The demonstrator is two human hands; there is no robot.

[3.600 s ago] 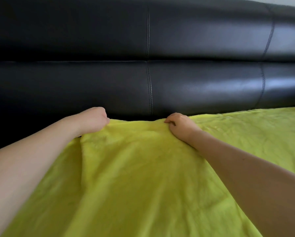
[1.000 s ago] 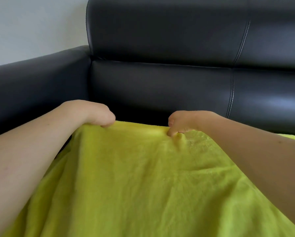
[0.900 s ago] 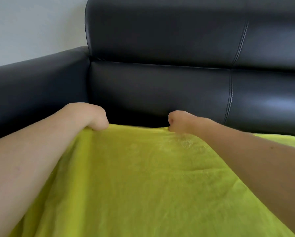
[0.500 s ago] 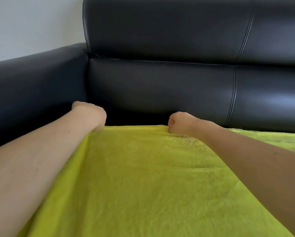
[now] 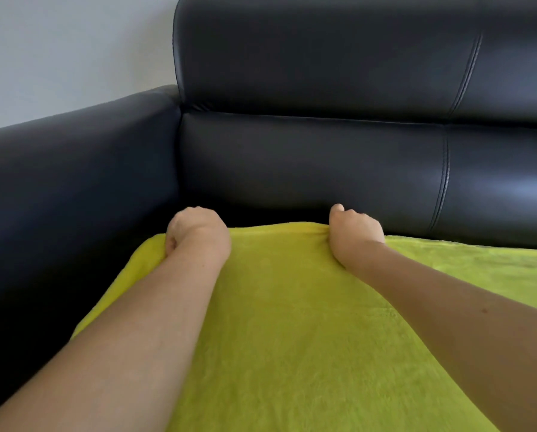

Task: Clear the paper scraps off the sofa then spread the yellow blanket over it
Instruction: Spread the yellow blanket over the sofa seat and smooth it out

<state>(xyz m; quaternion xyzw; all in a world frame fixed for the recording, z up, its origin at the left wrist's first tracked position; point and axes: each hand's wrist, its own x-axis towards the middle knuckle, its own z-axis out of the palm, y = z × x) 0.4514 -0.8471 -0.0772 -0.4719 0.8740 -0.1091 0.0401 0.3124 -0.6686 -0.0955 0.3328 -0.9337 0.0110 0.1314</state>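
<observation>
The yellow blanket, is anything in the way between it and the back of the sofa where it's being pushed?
Nothing visible. The left hand and right hand both grip the yellow blanket at its far edge, beside the sofa backrest. Only a dark, bare strip of seat shows between them; no paper scraps show.

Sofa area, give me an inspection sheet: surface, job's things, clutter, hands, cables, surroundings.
Surface: black leather sofa, seat mostly covered.
Job's things: yellow blanket lies on the seat, far edge near the backrest; paper scraps, nothing seen.
Clutter: nothing seen.
Hands: left hand and right hand both closed on the blanket's far edge.
Cables: nothing seen.
Surroundings: armrest at left, plain wall behind.
</observation>
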